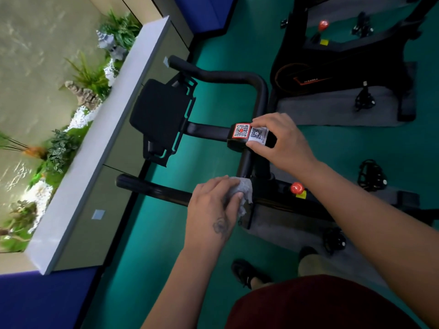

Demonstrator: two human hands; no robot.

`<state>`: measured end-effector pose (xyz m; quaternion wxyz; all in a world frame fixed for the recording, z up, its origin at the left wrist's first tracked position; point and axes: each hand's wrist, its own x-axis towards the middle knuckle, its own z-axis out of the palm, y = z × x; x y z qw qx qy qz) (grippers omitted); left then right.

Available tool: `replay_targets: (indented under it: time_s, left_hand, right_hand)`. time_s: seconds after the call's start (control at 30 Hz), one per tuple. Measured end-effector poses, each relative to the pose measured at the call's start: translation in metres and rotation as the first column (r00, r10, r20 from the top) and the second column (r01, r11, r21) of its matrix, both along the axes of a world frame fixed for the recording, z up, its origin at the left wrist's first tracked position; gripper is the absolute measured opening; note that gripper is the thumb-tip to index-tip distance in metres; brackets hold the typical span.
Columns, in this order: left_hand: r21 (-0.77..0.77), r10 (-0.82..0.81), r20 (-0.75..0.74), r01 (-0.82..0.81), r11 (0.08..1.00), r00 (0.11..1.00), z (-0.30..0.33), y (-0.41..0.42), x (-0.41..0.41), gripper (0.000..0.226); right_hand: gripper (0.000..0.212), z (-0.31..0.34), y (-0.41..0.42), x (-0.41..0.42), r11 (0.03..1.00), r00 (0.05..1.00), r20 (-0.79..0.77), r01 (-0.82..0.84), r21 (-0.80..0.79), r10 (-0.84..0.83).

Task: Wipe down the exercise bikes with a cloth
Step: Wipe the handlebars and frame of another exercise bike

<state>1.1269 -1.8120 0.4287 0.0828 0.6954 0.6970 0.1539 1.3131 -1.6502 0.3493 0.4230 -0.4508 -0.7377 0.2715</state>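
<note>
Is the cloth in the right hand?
No, the left hand presses the grey cloth on the handlebar, while the right hand grips the QR-stickered centre clamp.

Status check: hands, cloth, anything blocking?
Left hand pressing cloth on handlebar. Right hand gripping handlebar's centre block. Nothing blocking.

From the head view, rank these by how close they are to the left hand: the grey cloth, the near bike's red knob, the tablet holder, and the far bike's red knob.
From the left hand:
1. Grey cloth, under its fingers on the handlebar.
2. Near bike's red knob, just to the right.
3. Tablet holder, up and to the left.
4. Far bike's red knob, at the top right.
</note>
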Motion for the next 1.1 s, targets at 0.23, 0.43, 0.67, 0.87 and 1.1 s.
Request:
replay_targets:
  time_s: [0.23, 0.43, 0.67, 0.87, 1.1]
  left_hand:
    - [-0.012, 0.001, 0.043, 0.0, 1.0, 0.999, 0.002, -0.021, -0.014, 0.037]
    - [0.004, -0.004, 0.129, 0.003, 1.0, 0.992, -0.008, 0.007, -0.006, 0.038]
    - [0.002, -0.027, 0.172, 0.027, 1.0, 0.985, -0.009, 0.013, -0.01, 0.038]
    - [0.026, -0.026, 0.165, 0.022, 0.999, 0.986, -0.009, 0.011, -0.011, 0.039]
    - [0.063, -0.032, 0.262, 0.016, 0.998, 0.964, -0.016, 0.047, 0.001, 0.037]
  right_hand:
    - [0.051, -0.001, 0.001, 0.003, 1.0, 1.0, -0.006, -0.025, 0.002, 0.025]
    - [0.054, -0.002, 0.006, 0.005, 0.999, 0.999, -0.021, -0.045, -0.02, 0.044]
    - [0.058, -0.003, 0.007, 0.005, 0.995, 0.996, -0.064, -0.063, -0.082, 0.058]
    - [0.054, -0.003, 0.011, 0.008, 0.991, 0.992, -0.095, -0.091, -0.095, 0.082]
    - [0.053, -0.004, 0.017, 0.011, 0.986, 0.988, -0.108, -0.119, -0.119, 0.106]
